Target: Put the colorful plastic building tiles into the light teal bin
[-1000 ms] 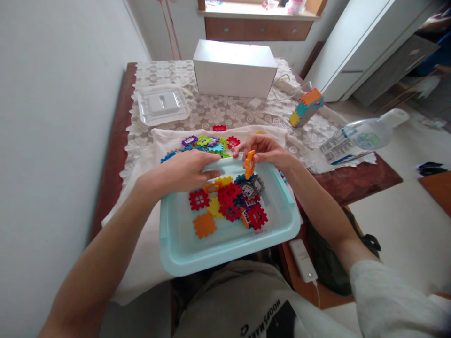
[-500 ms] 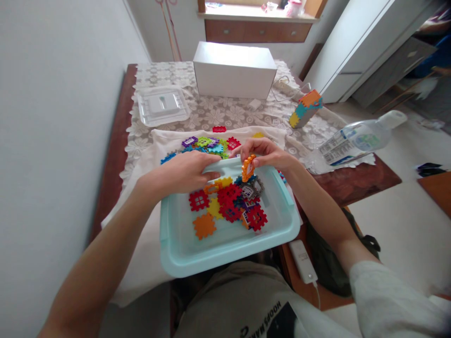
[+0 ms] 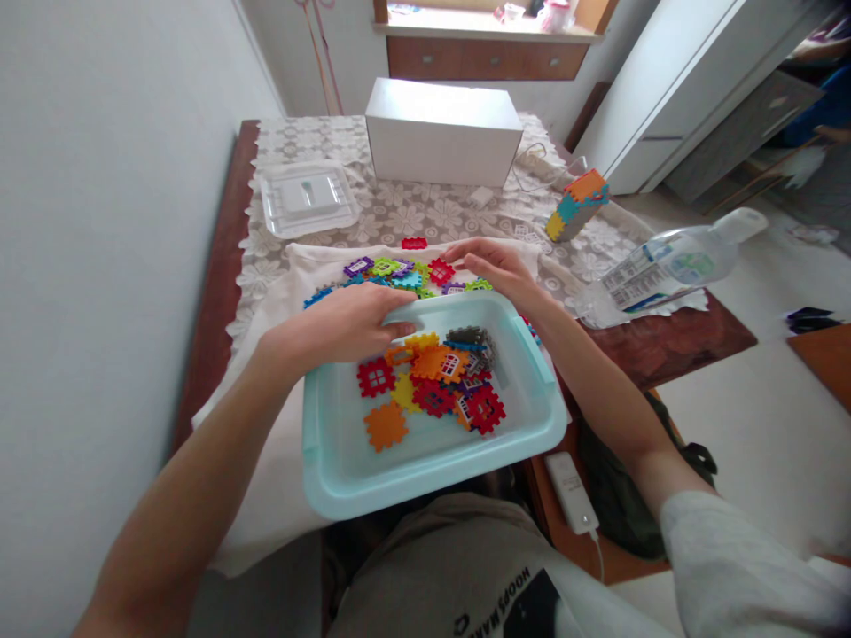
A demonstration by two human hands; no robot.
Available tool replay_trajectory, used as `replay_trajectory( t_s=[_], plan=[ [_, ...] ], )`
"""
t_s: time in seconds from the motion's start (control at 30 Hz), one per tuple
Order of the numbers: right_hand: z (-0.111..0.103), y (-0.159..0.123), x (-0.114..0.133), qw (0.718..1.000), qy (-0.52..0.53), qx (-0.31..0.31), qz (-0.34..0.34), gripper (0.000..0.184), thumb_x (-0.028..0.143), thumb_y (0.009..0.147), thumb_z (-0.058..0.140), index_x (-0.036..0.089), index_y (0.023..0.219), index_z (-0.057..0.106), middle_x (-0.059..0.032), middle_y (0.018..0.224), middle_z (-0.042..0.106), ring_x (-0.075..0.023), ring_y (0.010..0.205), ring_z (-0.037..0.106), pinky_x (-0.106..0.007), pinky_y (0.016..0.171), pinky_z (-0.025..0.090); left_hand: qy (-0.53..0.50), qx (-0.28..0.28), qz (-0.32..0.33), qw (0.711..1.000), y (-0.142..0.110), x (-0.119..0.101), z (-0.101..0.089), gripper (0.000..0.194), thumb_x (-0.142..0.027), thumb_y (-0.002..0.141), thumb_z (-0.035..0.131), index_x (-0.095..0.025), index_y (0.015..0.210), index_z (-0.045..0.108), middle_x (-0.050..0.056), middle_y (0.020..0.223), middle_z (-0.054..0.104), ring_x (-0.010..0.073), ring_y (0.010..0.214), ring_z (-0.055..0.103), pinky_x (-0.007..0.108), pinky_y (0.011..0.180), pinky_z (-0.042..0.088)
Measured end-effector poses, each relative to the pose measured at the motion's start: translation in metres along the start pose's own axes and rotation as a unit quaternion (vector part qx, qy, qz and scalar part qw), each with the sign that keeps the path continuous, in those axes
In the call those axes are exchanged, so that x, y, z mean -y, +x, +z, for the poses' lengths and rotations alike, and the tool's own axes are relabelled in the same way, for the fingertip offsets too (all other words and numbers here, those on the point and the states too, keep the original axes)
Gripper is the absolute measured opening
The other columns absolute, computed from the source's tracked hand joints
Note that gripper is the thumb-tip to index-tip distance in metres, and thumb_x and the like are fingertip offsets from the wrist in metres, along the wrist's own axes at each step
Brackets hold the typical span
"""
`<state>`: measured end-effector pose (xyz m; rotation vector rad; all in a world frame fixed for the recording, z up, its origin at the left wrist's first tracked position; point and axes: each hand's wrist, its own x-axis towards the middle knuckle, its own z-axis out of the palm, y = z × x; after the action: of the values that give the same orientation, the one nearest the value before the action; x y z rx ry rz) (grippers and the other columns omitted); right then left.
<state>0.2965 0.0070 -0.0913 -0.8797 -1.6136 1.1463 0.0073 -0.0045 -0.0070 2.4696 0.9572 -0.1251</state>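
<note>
A light-blue plastic basin is tilted toward me at the near table edge. My left hand is closed on its far rim, thumb inside. Interlocking toy tiles lie in the basin, among them an orange tile with a white window, a plain orange tile and a red tile. Beyond the far rim, my right hand reaches over more tiles on the cloth, fingers stretched and apart, with nothing visible in them. Its fingertips are close to a red window tile; contact cannot be made out.
A white box stands at the back of the table, with a clear plastic lid left of it. At right are an upright block of joined tiles and a plastic bottle. A white power bank lies below.
My right hand has let go of the orange window tile, which now lies on the basin's pile. That hand has moved away over the far rim. The left hand keeps its grip.
</note>
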Motion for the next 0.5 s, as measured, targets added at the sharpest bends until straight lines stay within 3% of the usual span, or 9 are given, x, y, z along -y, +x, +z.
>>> replay_trajectory(
  t_s=[0.1, 0.2, 0.33, 0.4, 0.5],
  plan=[
    [-0.010, 0.001, -0.016, 0.983, -0.175, 0.059, -0.019, 0.044, 0.055, 0.103, 0.079, 0.035, 0.142, 0.078, -0.0053, 0.166, 0.065, -0.0295, 0.160, 0.055, -0.055, 0.142, 0.037, 0.000, -0.004, 0.002, 1.000, 0.001, 0.003, 0.001, 0.025, -0.042, 0.109, 0.055, -0.022, 0.100, 0.067, 0.010, 0.106, 0.081, 0.0274, 0.091, 0.071, 0.038, 0.078, 0.046],
    [-0.015, 0.000, -0.031, 0.955, -0.276, 0.112, -0.012, 0.044, 0.040, 0.103, 0.079, 0.038, 0.147, 0.077, -0.0034, 0.178, 0.054, -0.0324, 0.172, 0.039, -0.062, 0.148, 0.020, -0.001, -0.007, 0.004, 1.000, 0.002, 0.005, 0.002, 0.026, -0.044, 0.108, 0.055, -0.023, 0.098, 0.066, 0.009, 0.102, 0.080, 0.0264, 0.088, 0.070, 0.037, 0.076, 0.045],
    [-0.014, -0.001, -0.035, 0.939, -0.297, 0.174, -0.001, 0.033, 0.030, 0.103, 0.076, 0.035, 0.134, 0.083, -0.0040, 0.165, 0.067, -0.0325, 0.163, 0.051, -0.060, 0.144, 0.032, 0.002, -0.002, -0.002, 1.000, 0.002, 0.005, 0.002, 0.025, -0.043, 0.108, 0.056, -0.023, 0.097, 0.065, 0.008, 0.098, 0.079, 0.0257, 0.085, 0.069, 0.036, 0.075, 0.043],
    [-0.013, -0.001, -0.033, 0.936, -0.306, 0.173, -0.006, 0.027, 0.031, 0.103, 0.075, 0.034, 0.128, 0.084, -0.0048, 0.158, 0.071, -0.0321, 0.157, 0.057, -0.058, 0.141, 0.037, 0.005, 0.000, -0.005, 1.000, 0.003, 0.004, 0.002, 0.025, -0.043, 0.108, 0.056, -0.023, 0.097, 0.066, 0.008, 0.098, 0.079, 0.0263, 0.086, 0.069, 0.036, 0.075, 0.043],
    [-0.013, -0.001, -0.036, 0.938, -0.315, 0.146, -0.008, 0.032, 0.032, 0.104, 0.073, 0.036, 0.136, 0.081, -0.0054, 0.161, 0.068, -0.0300, 0.157, 0.056, -0.056, 0.141, 0.038, 0.006, 0.000, -0.008, 1.000, 0.003, 0.003, 0.002, 0.025, -0.044, 0.108, 0.058, -0.022, 0.098, 0.068, 0.009, 0.099, 0.079, 0.0276, 0.087, 0.070, 0.036, 0.076, 0.045]
  ],
)
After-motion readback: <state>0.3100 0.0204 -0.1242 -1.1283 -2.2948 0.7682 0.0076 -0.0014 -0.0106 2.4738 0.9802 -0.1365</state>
